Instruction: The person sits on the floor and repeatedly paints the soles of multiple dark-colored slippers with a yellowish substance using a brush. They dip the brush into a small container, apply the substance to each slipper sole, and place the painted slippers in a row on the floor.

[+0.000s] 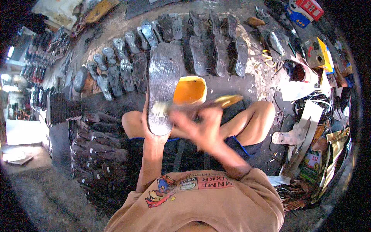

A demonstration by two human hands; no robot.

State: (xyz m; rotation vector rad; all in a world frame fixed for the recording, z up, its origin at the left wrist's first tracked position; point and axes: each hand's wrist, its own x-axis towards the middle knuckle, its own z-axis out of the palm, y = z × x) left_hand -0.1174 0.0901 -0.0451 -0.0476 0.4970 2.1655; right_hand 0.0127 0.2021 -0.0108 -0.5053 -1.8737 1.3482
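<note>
- While the left hand (146,124) held the big dark sole (165,67), it was half closed around the near end and left edge. Most of its fingers were hidden.
- That sole was up in front of the person, over the bent legs (253,120), with its long face turned up and its far end pointing away.
- The right hand (206,125) was curled round a brush-like tool (232,101). It was too blurry to tell how tight the grip was. The tool's pale tip was at the sole's near end.
- The sole looked light enough for one hand — flat and likely a bit bendy, though I could not tell how soft it was. It did not look easy to break.
- Its top was shiny, maybe wet, so it could have been slippery or sticky there. The best place to hold it was underneath and by the edges — not on the shiny part.
- A yellow tub (190,89) was just right of the sole, and more dark soles (222,56) lay in rows on the ground past it.
</note>
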